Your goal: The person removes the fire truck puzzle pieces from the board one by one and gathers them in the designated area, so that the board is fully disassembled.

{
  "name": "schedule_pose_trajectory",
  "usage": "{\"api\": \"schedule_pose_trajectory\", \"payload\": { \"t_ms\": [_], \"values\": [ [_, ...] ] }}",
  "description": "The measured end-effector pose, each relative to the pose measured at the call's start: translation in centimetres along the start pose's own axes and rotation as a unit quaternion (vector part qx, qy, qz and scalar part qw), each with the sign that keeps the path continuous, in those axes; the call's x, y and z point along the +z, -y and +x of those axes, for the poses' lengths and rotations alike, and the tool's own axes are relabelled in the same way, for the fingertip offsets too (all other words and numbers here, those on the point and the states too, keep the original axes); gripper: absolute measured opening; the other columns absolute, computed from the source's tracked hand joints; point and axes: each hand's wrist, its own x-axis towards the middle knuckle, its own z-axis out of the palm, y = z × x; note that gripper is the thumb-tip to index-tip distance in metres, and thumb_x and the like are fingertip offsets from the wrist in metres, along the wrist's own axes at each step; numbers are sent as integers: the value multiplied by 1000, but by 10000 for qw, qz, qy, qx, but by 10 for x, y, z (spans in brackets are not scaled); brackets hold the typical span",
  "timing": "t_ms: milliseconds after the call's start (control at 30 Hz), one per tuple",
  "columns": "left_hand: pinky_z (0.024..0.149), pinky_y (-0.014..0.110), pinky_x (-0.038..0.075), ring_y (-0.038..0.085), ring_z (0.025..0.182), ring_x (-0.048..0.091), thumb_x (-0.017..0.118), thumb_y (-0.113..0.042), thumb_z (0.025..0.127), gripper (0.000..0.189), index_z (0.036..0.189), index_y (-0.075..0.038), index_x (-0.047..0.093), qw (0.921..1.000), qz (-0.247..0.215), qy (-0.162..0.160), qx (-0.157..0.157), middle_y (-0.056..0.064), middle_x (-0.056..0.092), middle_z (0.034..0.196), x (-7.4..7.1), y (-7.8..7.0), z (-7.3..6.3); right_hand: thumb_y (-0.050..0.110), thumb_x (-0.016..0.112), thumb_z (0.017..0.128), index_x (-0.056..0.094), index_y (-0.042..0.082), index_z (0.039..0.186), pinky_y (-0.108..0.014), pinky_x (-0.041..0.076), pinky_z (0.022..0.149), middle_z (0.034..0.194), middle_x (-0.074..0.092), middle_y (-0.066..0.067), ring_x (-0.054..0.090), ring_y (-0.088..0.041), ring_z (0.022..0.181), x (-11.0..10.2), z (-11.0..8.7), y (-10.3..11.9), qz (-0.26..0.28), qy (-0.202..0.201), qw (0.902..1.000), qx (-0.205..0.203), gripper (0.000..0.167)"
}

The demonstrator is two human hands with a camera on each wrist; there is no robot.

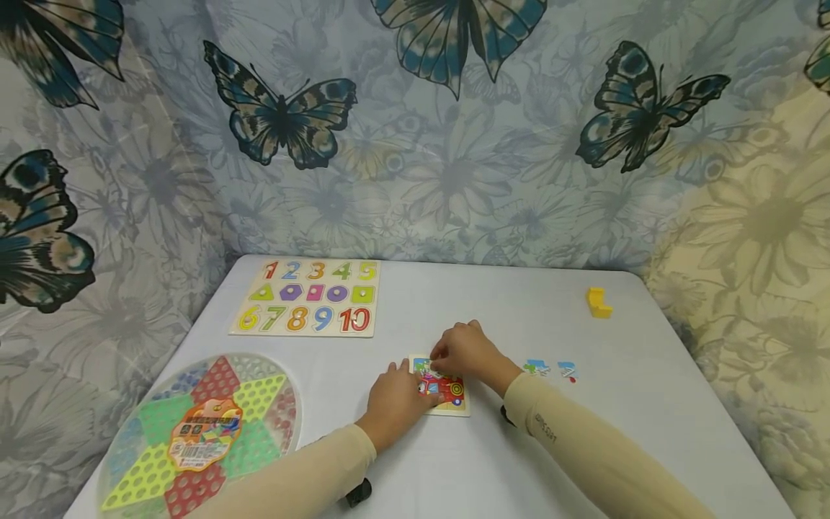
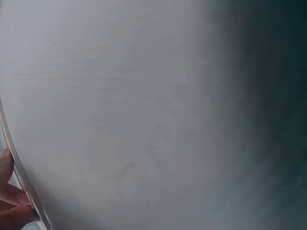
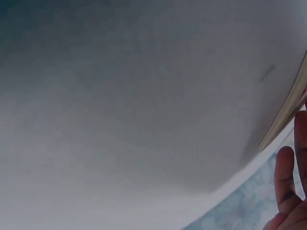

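A small jigsaw board with a red vehicle picture lies at the table's middle. My left hand rests along its left edge, thumb stretched over the picture and the other fingers pointing away from me. Over the board's upper right, my right hand bends its fingers down and pinches a puzzle piece, mostly hidden beneath them. In the left wrist view, fingertips lie at the board's thin edge. Two fingers of the right hand extend beside the board edge in the right wrist view.
Two loose puzzle pieces lie right of the board. Farther back right sits a yellow block-like piece. A number-and-shape board lies at the back left, and a round Chinese checkers board at the front left.
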Motion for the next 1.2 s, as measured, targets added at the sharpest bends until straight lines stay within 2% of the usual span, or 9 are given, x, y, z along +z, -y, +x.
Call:
{"api": "schedule_pose_trajectory", "payload": {
  "t_ms": [167, 267, 600, 833, 1033, 1200],
  "values": [
    [91, 53, 48, 44, 121, 53, 69, -59, 83, 65, 118, -5, 72, 9994, 324, 81, 62, 24, 56, 133, -2, 0, -7, 38, 82, 78, 80, 30, 83, -36, 33, 76, 67, 56, 21, 47, -7, 72, 1, 2, 4, -44, -20, 10000, -34, 10],
    [87, 54, 50, 43, 120, 54, 64, -62, 85, 65, 123, -10, 70, 9981, 598, 115, 99, 23, 56, 133, -3, 0, -10, 37, 82, 78, 80, 30, 82, -36, 33, 75, 68, 58, 20, 47, -7, 72, 0, 1, 5, -56, -25, 10000, 4, 9],
    [81, 51, 53, 37, 120, 56, 61, -65, 85, 65, 123, -14, 71, 9955, 932, 156, 54, 18, 58, 133, -3, -2, -9, 36, 82, 79, 81, 29, 82, -36, 33, 78, 77, 67, 18, 51, -6, 76, 1, 4, 8, -133, -59, 9998, -144, 8],
    [80, 50, 53, 37, 118, 57, 61, -66, 85, 66, 123, -14, 71, 9942, 1049, 216, 54, 18, 59, 132, -5, -3, -9, 32, 77, 80, 80, 28, 81, -35, 34, 79, 73, 64, 22, 50, -4, 76, 4, 9, 7, -252, 15, 9990, -356, 5],
    [74, 50, 55, 37, 112, 61, 63, -66, 84, 63, 121, -15, 72, 9934, 1126, 104, 209, 18, 62, 128, -5, -1, -10, 30, 76, 77, 77, 26, 76, -35, 35, 78, 65, 56, 22, 49, -5, 72, 4, 11, 8, -224, -29, 9987, -466, 4],
    [75, 49, 55, 38, 108, 62, 65, -65, 83, 62, 117, -14, 74, 9938, 1090, 78, 224, 18, 63, 125, -7, -1, -9, 28, 75, 74, 72, 26, 72, -35, 35, 77, 62, 52, 20, 47, -6, 70, -1, 11, 11, -159, -145, 9992, -334, 4]
  ]
}}
